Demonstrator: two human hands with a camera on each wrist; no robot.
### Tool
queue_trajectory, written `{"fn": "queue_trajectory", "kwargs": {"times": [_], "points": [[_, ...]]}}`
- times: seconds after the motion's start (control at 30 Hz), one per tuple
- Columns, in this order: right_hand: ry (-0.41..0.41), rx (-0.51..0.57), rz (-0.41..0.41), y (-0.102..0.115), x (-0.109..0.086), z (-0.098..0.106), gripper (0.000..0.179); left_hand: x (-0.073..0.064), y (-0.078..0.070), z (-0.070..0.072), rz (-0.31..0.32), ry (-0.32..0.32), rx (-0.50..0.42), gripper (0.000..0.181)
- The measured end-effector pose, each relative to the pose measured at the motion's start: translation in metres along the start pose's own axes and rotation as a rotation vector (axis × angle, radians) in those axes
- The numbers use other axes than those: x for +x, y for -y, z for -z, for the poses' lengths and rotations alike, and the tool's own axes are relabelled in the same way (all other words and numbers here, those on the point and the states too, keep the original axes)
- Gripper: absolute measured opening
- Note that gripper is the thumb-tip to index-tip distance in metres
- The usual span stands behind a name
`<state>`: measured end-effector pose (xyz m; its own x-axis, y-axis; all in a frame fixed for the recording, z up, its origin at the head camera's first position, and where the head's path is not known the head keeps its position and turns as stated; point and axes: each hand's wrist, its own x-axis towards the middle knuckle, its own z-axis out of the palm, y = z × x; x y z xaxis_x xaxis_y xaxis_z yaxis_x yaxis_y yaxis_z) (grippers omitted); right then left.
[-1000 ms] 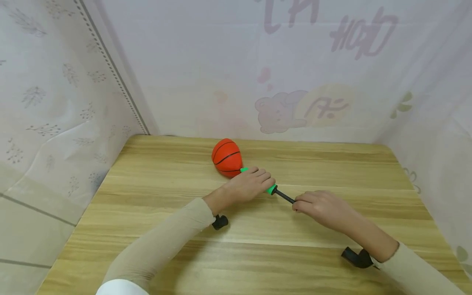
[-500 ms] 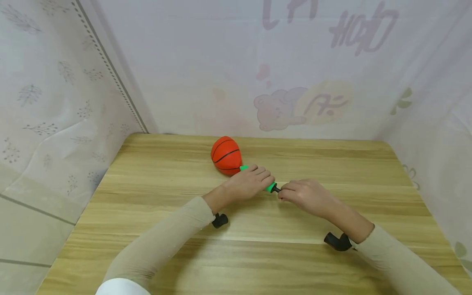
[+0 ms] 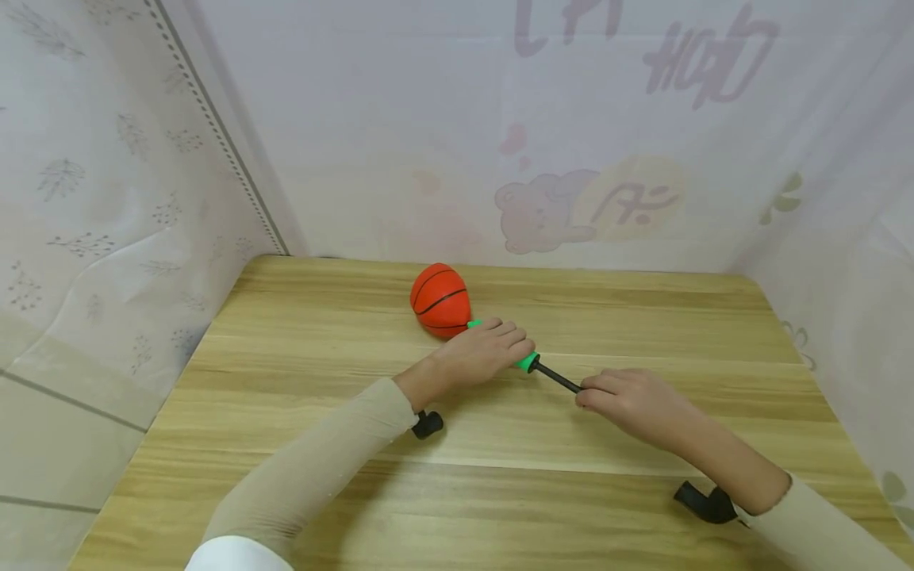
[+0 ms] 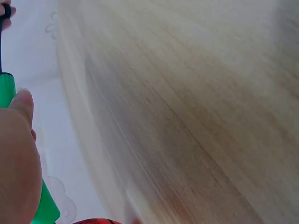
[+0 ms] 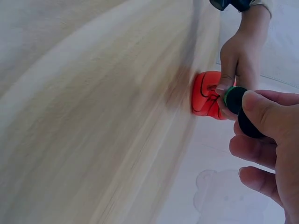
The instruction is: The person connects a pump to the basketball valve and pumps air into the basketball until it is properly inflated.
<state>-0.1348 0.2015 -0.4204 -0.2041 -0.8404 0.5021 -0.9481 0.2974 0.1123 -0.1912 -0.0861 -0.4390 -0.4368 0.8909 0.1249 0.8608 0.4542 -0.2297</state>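
A red ball with black basketball lines (image 3: pixel 439 300) lies near the back of the table, tapering toward a green hand pump (image 3: pixel 529 363). My left hand (image 3: pixel 477 354) grips the pump's green barrel, covering most of it. In the left wrist view the green barrel (image 4: pixel 6 88) shows beyond the thumb. Out of the barrel's near end runs a black plunger rod (image 3: pixel 558 378), drawn well out. My right hand (image 3: pixel 635 404) holds the rod's end. In the right wrist view the thumb and fingers pinch its black round handle (image 5: pixel 247 125). How the ball joins the pump is hidden.
The wooden table (image 3: pixel 500 507) stretches out in front of both arms. A printed cloth wall (image 3: pixel 400 159) stands along its back edge, with more cloth at both sides. Black wrist mounts (image 3: pixel 428 424) hang beneath the forearms, close above the table.
My right hand pushed the plunger rod in toward the green barrel, then drew it back out, down and to the right. The left hand and the ball have stayed in place.
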Motion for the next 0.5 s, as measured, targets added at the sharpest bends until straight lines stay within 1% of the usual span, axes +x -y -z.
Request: {"fn": "queue_trajectory", "kwargs": {"times": [0.1,0.27,0.4,0.5], "points": [[-0.012,0.002,-0.014,0.004,-0.008,0.007,0.042,-0.001,0.0,0.0,-0.005,0.003,0.008,0.017],[-0.003,0.01,-0.031,0.009,-0.016,0.017,0.043,-0.002,0.001,0.0,-0.004,0.003,0.007,0.018],[-0.002,0.011,-0.033,0.01,-0.021,0.021,0.044,-0.002,0.0,0.001,0.012,0.022,-0.026,0.02],[-0.007,0.01,-0.024,0.01,-0.022,0.022,0.043,-0.001,-0.001,0.002,0.024,0.04,-0.032,0.021]]}}
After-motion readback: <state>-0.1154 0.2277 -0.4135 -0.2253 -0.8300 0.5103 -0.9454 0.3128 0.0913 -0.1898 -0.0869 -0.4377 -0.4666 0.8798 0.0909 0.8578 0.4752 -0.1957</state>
